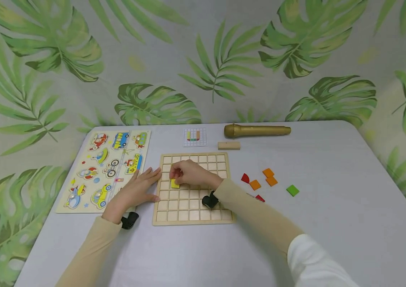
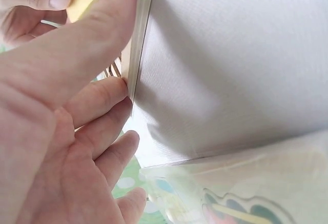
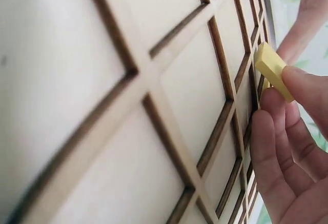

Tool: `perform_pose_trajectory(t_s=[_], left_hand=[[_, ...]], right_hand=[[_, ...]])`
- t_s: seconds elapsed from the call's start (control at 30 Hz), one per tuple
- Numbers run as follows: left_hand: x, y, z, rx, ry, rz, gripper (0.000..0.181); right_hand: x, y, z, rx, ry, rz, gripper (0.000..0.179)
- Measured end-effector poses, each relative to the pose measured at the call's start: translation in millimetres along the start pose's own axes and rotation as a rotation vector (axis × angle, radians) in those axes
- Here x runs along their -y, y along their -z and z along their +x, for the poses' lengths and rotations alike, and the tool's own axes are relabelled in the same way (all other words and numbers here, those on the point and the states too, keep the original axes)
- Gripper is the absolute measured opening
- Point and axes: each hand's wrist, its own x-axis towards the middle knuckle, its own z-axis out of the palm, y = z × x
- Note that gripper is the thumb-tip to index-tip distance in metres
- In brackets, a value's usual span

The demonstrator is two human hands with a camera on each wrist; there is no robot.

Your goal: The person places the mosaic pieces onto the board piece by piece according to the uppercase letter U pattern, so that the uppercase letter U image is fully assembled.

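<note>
A square wooden grid board (image 1: 174, 215) lies on the table. Over its left part, my right hand (image 1: 194, 173) pinches a yellow tile (image 1: 174, 183) between thumb and fingers. The right wrist view shows this yellow tile (image 3: 272, 70) tilted above the cells, with a sliver of another yellow piece (image 3: 265, 84) below. My left hand (image 1: 136, 190) lies along the board's left side, fingers spread. In the left wrist view, its thumb and a fingertip touch the board's edge (image 2: 134, 55).
A vehicle puzzle board (image 1: 91, 159) is at left. Behind the grid are a pattern card (image 1: 194, 137), a wooden block (image 1: 229, 146) and a gold microphone (image 1: 260, 130). Orange tiles (image 1: 255, 185), red pieces (image 1: 245, 178) and a green tile (image 1: 292, 190) lie at right.
</note>
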Motion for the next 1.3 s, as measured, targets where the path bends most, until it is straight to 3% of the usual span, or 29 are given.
perform_pose_trajectory(t_s=[0.2, 0.47, 0.73, 1.07, 1.3], left_hand=[[-0.4, -0.2, -0.5, -0.010, -0.014, -0.009, 0.084], [0.8, -0.8, -0.7, -0.004, -0.021, -0.004, 0.084], [-0.6, -0.2, 0.5, -0.004, -0.018, -0.010, 0.083], [0.7, -1.7, -0.7, -0.006, -0.023, 0.002, 0.083], [2.4, -2.5, -0.5, -0.034, -0.072, 0.032, 0.084]], right_hand=[[5, -6, 0.9, -0.007, -0.003, -0.128, 0.012], [10, -10, -2.3, -0.015, 0.051, -0.302, 0.008], [0, 5, -19.0, -0.078, 0.042, -0.076, 0.005], [-23, 47, -67.1, -0.159, 0.015, -0.052, 0.006], [-38, 71, -108.1, -0.219, -0.068, -0.042, 0.008]])
